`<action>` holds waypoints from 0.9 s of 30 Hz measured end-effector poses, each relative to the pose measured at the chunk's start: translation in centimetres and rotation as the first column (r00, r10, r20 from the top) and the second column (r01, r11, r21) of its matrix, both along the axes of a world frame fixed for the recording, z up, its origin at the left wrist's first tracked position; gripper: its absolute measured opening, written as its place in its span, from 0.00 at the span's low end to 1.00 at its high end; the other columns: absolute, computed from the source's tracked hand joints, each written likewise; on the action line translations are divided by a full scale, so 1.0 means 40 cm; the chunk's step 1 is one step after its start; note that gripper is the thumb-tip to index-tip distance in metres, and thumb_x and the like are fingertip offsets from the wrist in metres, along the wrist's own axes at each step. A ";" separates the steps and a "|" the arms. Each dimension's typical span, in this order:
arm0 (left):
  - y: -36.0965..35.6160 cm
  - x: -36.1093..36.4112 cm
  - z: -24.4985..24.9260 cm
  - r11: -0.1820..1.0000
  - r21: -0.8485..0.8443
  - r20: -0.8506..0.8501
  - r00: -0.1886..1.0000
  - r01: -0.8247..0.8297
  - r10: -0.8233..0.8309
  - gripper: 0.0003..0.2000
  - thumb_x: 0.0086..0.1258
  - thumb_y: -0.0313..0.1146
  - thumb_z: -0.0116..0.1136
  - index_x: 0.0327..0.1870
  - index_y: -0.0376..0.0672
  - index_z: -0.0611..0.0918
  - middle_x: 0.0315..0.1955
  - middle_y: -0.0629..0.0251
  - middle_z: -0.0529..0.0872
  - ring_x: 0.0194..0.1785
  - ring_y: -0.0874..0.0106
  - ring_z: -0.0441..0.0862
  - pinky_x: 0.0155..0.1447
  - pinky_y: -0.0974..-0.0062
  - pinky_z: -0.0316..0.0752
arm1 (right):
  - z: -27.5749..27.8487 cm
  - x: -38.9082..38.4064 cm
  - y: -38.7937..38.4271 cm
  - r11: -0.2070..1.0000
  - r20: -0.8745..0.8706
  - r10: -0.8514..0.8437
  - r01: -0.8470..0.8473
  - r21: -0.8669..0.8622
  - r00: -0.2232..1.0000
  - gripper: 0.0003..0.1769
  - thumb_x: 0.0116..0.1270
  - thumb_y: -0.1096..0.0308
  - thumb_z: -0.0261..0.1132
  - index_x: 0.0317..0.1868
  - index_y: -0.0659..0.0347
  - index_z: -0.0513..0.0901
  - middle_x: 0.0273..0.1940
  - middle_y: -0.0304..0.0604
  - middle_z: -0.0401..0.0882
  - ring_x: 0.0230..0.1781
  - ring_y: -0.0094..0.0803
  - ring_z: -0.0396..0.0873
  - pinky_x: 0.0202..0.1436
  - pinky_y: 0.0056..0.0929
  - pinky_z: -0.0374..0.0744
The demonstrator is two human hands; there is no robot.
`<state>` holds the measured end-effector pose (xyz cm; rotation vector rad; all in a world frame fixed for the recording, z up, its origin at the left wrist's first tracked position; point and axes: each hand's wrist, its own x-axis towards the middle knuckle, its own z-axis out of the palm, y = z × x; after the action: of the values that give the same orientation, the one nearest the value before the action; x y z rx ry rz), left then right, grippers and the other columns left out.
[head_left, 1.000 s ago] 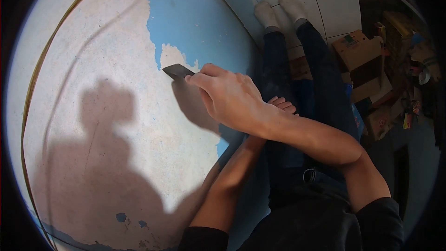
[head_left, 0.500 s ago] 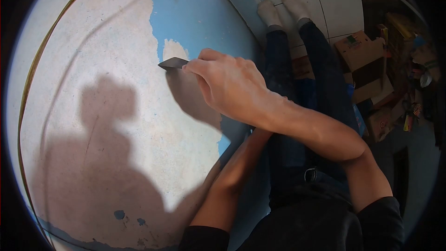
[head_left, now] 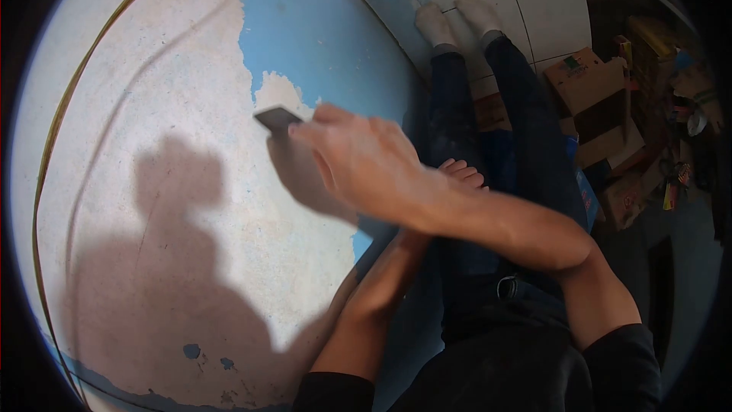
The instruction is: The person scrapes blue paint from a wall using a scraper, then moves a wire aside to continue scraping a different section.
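My right hand [head_left: 358, 156] is closed around a putty knife [head_left: 278, 117]; its flat dark blade sticks out to the left and the handle is hidden in the fist. Behind the blade is a wall with blue paint [head_left: 320, 23] and a large bare whitish patch [head_left: 183, 69]. The blade lies over the bare area, close to the ragged paint edge. My left hand [head_left: 463, 173] is mostly covered by my right forearm, which crosses above it. Only its fingers show, lying flat side by side over my dark trousers.
A yellowish cord [head_left: 72, 80] curves along the wall's left side. White floor tiles [head_left: 545, 11] lie beneath my feet. Cardboard boxes [head_left: 583, 84] and assorted clutter stand to the right of my legs. My shadow falls across the bare wall.
My right hand has moved slightly down and left with the putty knife, whose blade has turned to show more of its flat. My left hand's fingers have come into view beyond the right forearm.
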<state>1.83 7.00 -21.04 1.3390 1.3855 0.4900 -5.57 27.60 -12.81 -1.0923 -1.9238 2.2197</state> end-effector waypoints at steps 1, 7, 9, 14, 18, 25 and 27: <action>0.015 -0.007 0.000 1.000 -0.009 -0.005 1.000 0.023 -0.023 0.10 0.61 0.40 0.64 0.26 0.48 0.77 0.26 0.69 0.77 0.34 0.67 0.73 0.42 0.65 0.68 | 0.008 -0.001 -0.002 1.000 0.011 -0.007 0.007 0.014 1.000 0.09 0.68 0.78 0.60 0.46 0.69 0.83 0.47 0.58 0.82 0.41 0.55 0.88 0.45 0.49 0.87; -0.114 0.051 -0.059 0.974 -0.166 0.132 0.975 -0.156 0.178 0.10 0.61 0.43 0.65 0.29 0.50 0.78 0.27 0.71 0.76 0.35 0.68 0.74 0.43 0.65 0.68 | -0.071 -0.066 0.023 0.999 0.055 -0.028 0.027 0.027 0.998 0.09 0.69 0.75 0.61 0.45 0.70 0.83 0.48 0.60 0.82 0.43 0.57 0.88 0.47 0.48 0.87; -0.074 0.034 -0.043 0.974 -0.125 0.161 0.965 -0.190 0.209 0.11 0.61 0.42 0.66 0.27 0.49 0.77 0.26 0.69 0.76 0.34 0.67 0.74 0.42 0.64 0.68 | -0.038 -0.049 0.027 0.999 0.030 -0.017 0.016 0.032 0.999 0.09 0.69 0.75 0.60 0.45 0.71 0.83 0.48 0.60 0.83 0.43 0.57 0.88 0.47 0.48 0.87; 0.029 -0.019 0.021 0.999 -0.043 0.021 1.000 0.013 -0.012 0.14 0.65 0.39 0.65 0.23 0.47 0.75 0.23 0.67 0.75 0.34 0.65 0.74 0.42 0.63 0.68 | 0.017 -0.012 -0.005 0.999 0.030 0.014 -0.016 0.047 0.999 0.09 0.71 0.75 0.59 0.44 0.70 0.84 0.47 0.59 0.83 0.43 0.56 0.88 0.47 0.49 0.87; -0.058 0.066 0.016 0.765 -0.430 0.116 0.811 -0.480 0.574 0.13 0.65 0.38 0.65 0.24 0.47 0.75 0.25 0.67 0.77 0.34 0.65 0.74 0.42 0.62 0.67 | -0.076 -0.069 0.025 0.992 0.046 -0.079 0.074 0.100 0.996 0.10 0.73 0.74 0.59 0.47 0.68 0.85 0.47 0.57 0.83 0.41 0.56 0.88 0.45 0.49 0.86; 0.003 -0.025 0.001 0.996 0.027 -0.021 0.996 0.083 -0.082 0.08 0.67 0.40 0.62 0.32 0.49 0.78 0.30 0.69 0.79 0.38 0.66 0.75 0.44 0.63 0.68 | -0.024 -0.027 -0.023 0.991 0.053 -0.062 0.055 0.123 0.997 0.12 0.72 0.74 0.61 0.52 0.63 0.88 0.45 0.53 0.85 0.37 0.55 0.88 0.42 0.50 0.86; -0.101 0.033 -0.044 0.997 -0.044 0.014 0.998 -0.067 0.067 0.07 0.67 0.40 0.62 0.34 0.48 0.80 0.33 0.71 0.80 0.39 0.67 0.76 0.46 0.63 0.70 | -0.089 -0.065 0.002 0.987 0.093 -0.071 0.056 0.154 0.993 0.13 0.72 0.75 0.61 0.53 0.63 0.88 0.45 0.53 0.85 0.37 0.55 0.88 0.42 0.49 0.86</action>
<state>3.13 2.94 -22.81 1.2546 1.4241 0.5114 -8.15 27.67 -16.37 -1.2418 -2.0245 1.9866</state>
